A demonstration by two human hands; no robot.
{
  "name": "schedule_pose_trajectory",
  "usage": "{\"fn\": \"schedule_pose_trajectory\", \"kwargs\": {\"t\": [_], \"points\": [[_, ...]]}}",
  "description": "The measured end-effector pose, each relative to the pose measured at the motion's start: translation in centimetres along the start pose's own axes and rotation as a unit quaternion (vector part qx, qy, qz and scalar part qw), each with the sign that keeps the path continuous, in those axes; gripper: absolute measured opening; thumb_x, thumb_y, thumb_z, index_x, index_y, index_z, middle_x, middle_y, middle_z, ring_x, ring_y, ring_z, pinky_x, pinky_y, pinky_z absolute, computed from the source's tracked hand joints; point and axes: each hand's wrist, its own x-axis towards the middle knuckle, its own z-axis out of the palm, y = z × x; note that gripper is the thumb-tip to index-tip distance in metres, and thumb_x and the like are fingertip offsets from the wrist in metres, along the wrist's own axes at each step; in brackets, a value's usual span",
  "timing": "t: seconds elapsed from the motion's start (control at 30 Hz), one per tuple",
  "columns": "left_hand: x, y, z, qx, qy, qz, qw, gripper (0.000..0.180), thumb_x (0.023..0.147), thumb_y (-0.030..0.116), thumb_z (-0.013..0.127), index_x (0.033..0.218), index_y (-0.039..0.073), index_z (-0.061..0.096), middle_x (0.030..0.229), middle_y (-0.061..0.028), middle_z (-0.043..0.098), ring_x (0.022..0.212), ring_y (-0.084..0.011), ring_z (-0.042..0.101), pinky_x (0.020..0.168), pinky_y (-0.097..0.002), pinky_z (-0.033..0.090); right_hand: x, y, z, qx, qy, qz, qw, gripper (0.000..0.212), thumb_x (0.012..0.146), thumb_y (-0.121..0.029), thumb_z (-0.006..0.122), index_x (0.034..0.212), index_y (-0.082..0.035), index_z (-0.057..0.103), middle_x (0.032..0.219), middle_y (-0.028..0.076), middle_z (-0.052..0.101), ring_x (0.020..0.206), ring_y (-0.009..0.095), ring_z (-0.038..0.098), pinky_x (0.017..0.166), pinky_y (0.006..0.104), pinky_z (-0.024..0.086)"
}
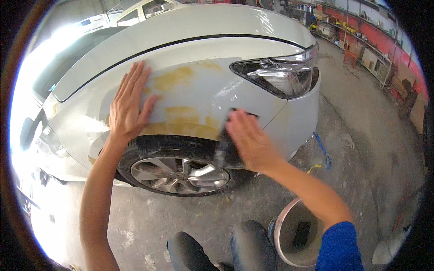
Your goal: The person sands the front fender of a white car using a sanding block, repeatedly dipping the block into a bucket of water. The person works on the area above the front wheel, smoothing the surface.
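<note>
Four left fingers [134, 80] on yellow-patched fender [199, 97]

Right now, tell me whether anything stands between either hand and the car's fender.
Under the right hand, a blurred dark sheet lies between it and the fender, reaching down toward the wheel. Nothing visible separates the left hand from the fender.

no readable lettering from here
i can't make out any word, number or sign on the pale car [205, 88], its wheel [177, 174], the bucket [285, 228] or the crowded shelves [359, 37].
</note>
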Motion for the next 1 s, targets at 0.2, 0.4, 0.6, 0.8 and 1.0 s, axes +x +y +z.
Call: {"fn": "schedule_pose_trajectory", "kwargs": {"t": [0.2,0.4,0.6,0.8,1.0], "points": [[-0.2,-0.8,0.4,-0.025,-0.024,0.005,0.999,0.063,0.104,0.035,0.054,0.160,0.008,0.042,0.169,-0.0142,0.037,0.157,-0.0343,0.031,0.130,-0.0486,0.024,12.3,-4.5,2.0,0.082,0.068,-0.077,0.991,0.065,0.094,-0.014,0.054,0.156,0.001,0.045,0.169,0.021,0.034,0.159,0.035,0.029,0.129,0.0472,0.025],[-0.5,-1.0,-0.6,0.025,-0.040,-0.018,0.999,0.066,0.105,0.044,0.048,0.161,0.010,0.041,0.169,-0.0143,0.037,0.157,-0.0344,0.032,0.130,-0.0494,0.024,-0.5,4.5,0.1,-0.048,0.060,-0.025,0.997,0.059,0.097,-0.014,0.051,0.153,0.004,0.049,0.166,0.023,0.039,0.157,0.036,0.033,0.128,0.0483,0.029],[-0.4,-1.0,0.5,0.021,-0.037,-0.006,0.999,0.066,0.105,0.044,0.048,0.161,0.009,0.042,0.168,-0.0148,0.037,0.157,-0.0363,0.032,0.129,-0.0498,0.025,6.6,-0.7,-0.7,0.049,0.076,0.015,0.996,0.061,0.095,-0.010,0.052,0.154,0.005,0.046,0.166,0.022,0.039,0.155,0.038,0.036,0.127,0.0495,0.031],[-0.4,-0.7,-0.4,0.010,-0.044,-0.035,0.998,0.066,0.105,0.046,0.049,0.160,0.010,0.043,0.168,-0.0138,0.038,0.157,-0.0359,0.032,0.128,-0.0506,0.027,2.5,3.5,-1.7,-0.027,0.052,0.000,0.998,0.057,0.095,-0.011,0.051,0.151,0.000,0.053,0.164,0.013,0.046,0.154,0.029,0.039,0.126,0.0459,0.032],[-0.3,-0.6,-0.1,0.005,-0.032,-0.020,0.999,0.067,0.105,0.048,0.049,0.160,0.011,0.044,0.167,-0.0140,0.040,0.155,-0.0362,0.035,0.128,-0.0503,0.029,4.1,2.7,-3.0,0.013,0.054,0.025,0.998,0.060,0.091,-0.012,0.054,0.150,0.000,0.054,0.167,0.012,0.041,0.153,0.028,0.041,0.126,0.0453,0.033]]}}
